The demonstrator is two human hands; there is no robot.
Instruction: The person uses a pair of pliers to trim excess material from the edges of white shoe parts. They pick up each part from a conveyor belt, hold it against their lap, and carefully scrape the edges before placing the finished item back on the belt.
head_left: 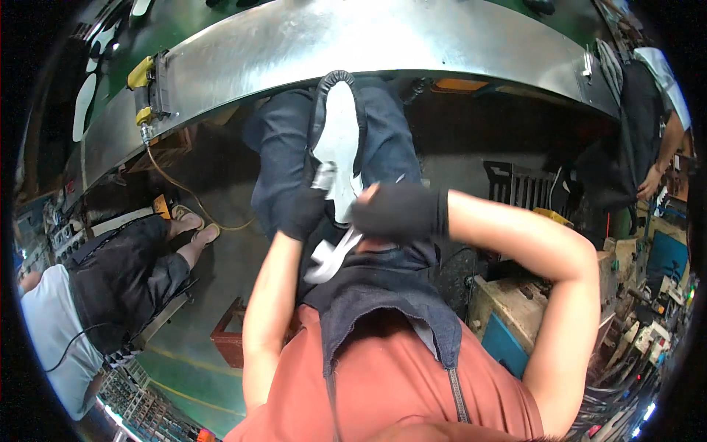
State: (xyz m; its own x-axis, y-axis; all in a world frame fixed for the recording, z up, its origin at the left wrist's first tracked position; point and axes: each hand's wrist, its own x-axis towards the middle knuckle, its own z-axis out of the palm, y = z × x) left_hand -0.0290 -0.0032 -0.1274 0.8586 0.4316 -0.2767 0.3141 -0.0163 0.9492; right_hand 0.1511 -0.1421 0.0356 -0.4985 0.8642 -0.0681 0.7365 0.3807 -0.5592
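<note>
A black shoe upper [318,125] lies sole side up across my thighs, its gathered edge turned in around a white insole [341,121]. My left hand [305,211], in a black fingerless glove with pale wrapping on the fingers, is closed on the shoe's left side. My right hand [398,211], gloved the same way, is closed at the near right end of the shoe. From it a pale, elongated object [333,259] sticks out toward the lower left, too smeared by motion to name. Its gripped part is hidden by the glove.
A metal workbench [294,48] curves across beyond my knees. A yellow and black staple gun [143,88] lies on its left part, with an air hose [177,179] hanging down. One person [110,287] sits at left; another [655,125] stands at far right. A wooden box [515,309] is beside my right arm.
</note>
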